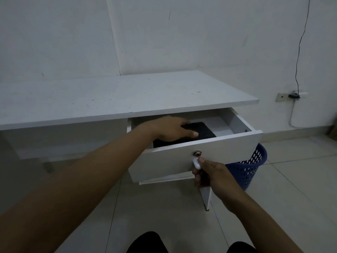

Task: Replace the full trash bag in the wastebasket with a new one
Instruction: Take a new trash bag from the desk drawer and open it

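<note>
Fingers (197, 177) of the right hand (209, 172) pinch the white knob (197, 164) to hold the drawer (228, 148) of the table (109, 95) open, letting the left hand (169, 128) close on the folded black trash bags (200, 131) inside, while the blue wastebasket (249, 168) stands on the floor just behind.
</note>
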